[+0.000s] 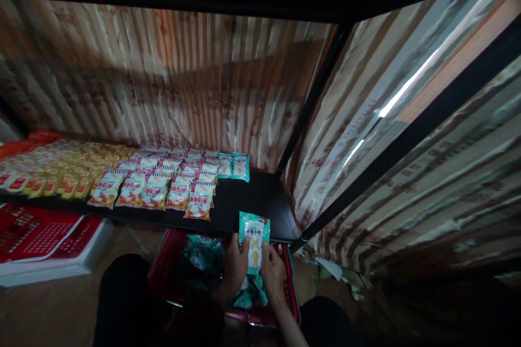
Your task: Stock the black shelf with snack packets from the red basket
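Note:
A teal and white snack bag point(255, 244) is held upright between both hands, over a red basket point(296, 303). My left hand point(236, 264) is closed on its left side, thumb across the front. On its right edge my right hand point(272, 270) is closed too. More teal snack bags point(203, 254) lie in the basket below, partly hidden by my hands and arms. Two matching teal bags point(241, 167) stand at the back of the black shelf point(260, 195), beside rows of white and orange snack bags point(199, 200).
Yellow packets point(77, 173) and orange packets point(30, 142) fill the shelf's left part. Black posts point(315, 97) and an overhead beam point(183, 8) frame it, with striped curtain point(195, 81) behind. A red crate point(40, 236) sits on the floor at left.

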`<state>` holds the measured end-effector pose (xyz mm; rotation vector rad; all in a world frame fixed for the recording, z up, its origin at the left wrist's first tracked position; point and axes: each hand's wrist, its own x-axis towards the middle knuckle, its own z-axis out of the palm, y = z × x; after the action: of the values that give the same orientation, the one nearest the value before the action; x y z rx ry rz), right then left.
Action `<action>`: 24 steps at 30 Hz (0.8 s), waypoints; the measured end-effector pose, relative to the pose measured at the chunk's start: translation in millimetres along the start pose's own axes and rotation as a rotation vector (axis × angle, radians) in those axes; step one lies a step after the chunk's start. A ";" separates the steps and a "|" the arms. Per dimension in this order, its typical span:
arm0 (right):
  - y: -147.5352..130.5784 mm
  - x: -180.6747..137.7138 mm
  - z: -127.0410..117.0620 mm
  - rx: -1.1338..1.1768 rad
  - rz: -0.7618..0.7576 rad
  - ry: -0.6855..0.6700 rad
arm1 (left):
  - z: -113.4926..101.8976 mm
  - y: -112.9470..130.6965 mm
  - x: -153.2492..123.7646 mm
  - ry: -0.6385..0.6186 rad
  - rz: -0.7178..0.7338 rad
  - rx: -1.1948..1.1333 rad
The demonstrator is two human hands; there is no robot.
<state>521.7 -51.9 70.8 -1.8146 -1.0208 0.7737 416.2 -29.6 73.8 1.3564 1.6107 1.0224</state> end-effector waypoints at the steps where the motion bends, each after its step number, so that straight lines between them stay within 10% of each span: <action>1: -1.5 1.2 0.2 -0.002 0.003 -0.001 | -0.9 1.5 2.1 -0.004 0.011 0.000; 24: -20.5 85.0 0.3 0.102 -0.156 0.047 | 29.0 41.9 92.2 -0.031 0.056 0.195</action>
<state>554.4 28.5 81.6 -1.6381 -1.0596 0.6732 446.5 68.9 95.8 1.5465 1.6927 0.8904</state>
